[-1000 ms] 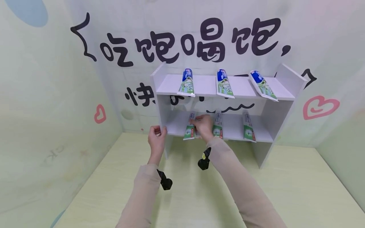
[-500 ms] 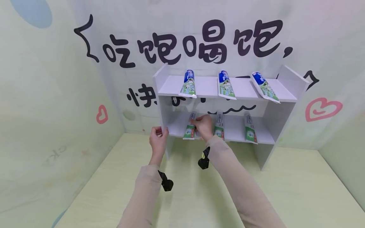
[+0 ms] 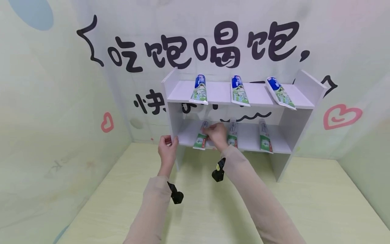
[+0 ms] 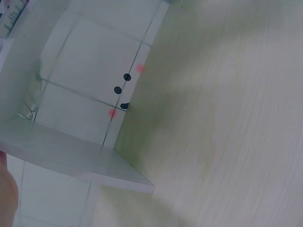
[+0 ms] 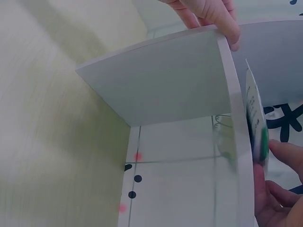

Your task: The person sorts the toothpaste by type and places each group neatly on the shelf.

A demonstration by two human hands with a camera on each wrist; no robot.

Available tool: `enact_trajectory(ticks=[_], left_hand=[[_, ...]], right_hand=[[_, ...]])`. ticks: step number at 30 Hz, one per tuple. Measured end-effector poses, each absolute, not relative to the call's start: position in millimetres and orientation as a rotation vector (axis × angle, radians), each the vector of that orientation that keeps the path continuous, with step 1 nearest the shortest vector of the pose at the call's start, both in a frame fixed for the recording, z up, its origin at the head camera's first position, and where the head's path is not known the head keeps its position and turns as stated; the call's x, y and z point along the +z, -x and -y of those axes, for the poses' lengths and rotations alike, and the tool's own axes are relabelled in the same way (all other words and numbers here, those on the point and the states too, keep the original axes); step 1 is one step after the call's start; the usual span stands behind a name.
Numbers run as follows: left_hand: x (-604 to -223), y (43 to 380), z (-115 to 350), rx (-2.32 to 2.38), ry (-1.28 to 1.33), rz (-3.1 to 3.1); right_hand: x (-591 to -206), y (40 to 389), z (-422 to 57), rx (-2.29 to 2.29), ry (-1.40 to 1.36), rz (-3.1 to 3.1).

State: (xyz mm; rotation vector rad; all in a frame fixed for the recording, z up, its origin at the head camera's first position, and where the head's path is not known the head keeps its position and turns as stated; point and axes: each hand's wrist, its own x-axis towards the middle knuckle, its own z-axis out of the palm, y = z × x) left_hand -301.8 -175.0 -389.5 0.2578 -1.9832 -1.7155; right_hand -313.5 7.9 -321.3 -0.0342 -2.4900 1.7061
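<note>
My left hand [image 3: 167, 153] grips the left side panel [image 3: 174, 118] of a white two-tier shelf, at lower-board height. In the right wrist view, its thumb and fingers [image 5: 229, 28] straddle the panel's front edge. My right hand [image 3: 217, 136] pinches a green and white toothpaste tube [image 3: 200, 140] at the left of the lower board. The right wrist view shows this tube [image 5: 257, 120] edge-on, lying close over the board, with fingertips at its sides. Its flat end points forward, angled slightly left. Another such tube [image 3: 233, 134] lies right beside my right hand, partly hidden by it.
A third green tube [image 3: 265, 137] lies at the lower board's right. Three blue and green toothpaste tubes [image 3: 239, 90] lie on the upper board [image 3: 218, 89], their flat ends over its front edge. The shelf stands on a pale table [image 3: 195, 210] against a printed wall [image 3: 195, 20].
The left tube on the lower board has turned a little, its flat end swinging left under my right hand. My left hand stays on the side panel.
</note>
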Motion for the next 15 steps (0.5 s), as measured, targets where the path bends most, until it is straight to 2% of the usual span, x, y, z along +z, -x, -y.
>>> enact_trajectory(ticks=[15], left_hand=[[-391, 303, 176, -1.69, -0.247, 2.003]], right_hand=[[-319, 298, -20, 1.814, 0.004, 2.472]])
